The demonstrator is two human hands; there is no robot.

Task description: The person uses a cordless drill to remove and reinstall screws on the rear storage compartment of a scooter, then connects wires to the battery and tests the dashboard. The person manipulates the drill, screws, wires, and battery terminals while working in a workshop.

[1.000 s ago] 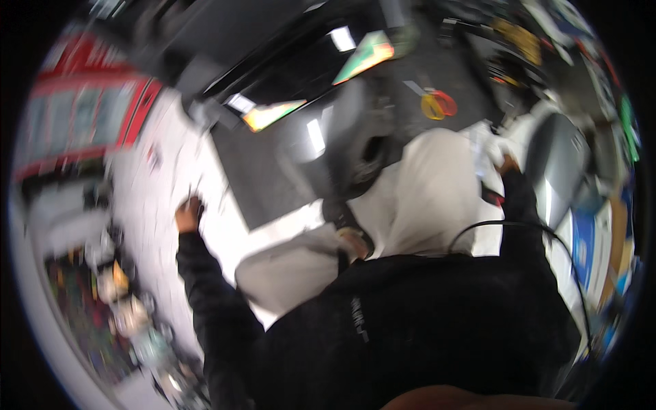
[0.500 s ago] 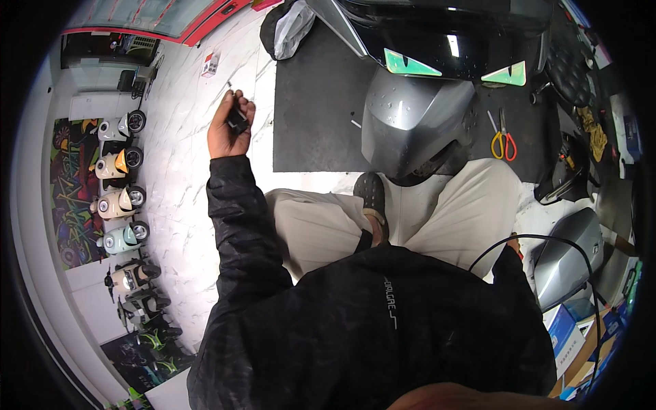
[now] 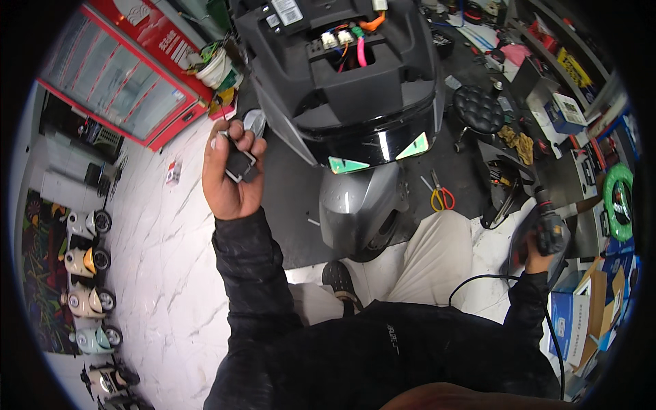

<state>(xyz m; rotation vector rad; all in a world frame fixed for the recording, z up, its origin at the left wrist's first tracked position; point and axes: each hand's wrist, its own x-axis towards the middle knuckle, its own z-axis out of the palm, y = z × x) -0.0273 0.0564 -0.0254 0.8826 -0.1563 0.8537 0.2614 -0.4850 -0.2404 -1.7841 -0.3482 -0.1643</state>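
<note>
On the workshop floor, seated before a scooter: view from the head camera, looking down.
Left hand (image 3: 231, 179): raised beside the scooter (image 3: 352, 102), fingers curled tight around a small black fob (image 3: 239, 165).
Change: half a second ago this hand was lower and farther from the scooter's front; now it is lifted level with the dark panel, fob facing the body.
Meaning: judged from this, the fob is being brought to bear on the scooter, not put aside.
Right hand (image 3: 536, 256): low at the person's right, closed around the grip of a corded power tool (image 3: 550, 229); it lies well apart from the scooter.
Scooter: black top opened, coloured wires (image 3: 348, 37) exposed.
Nearby: yellow-handled scissors (image 3: 437, 195) on the dark mat, black stool (image 3: 478, 109) beyond.
</note>
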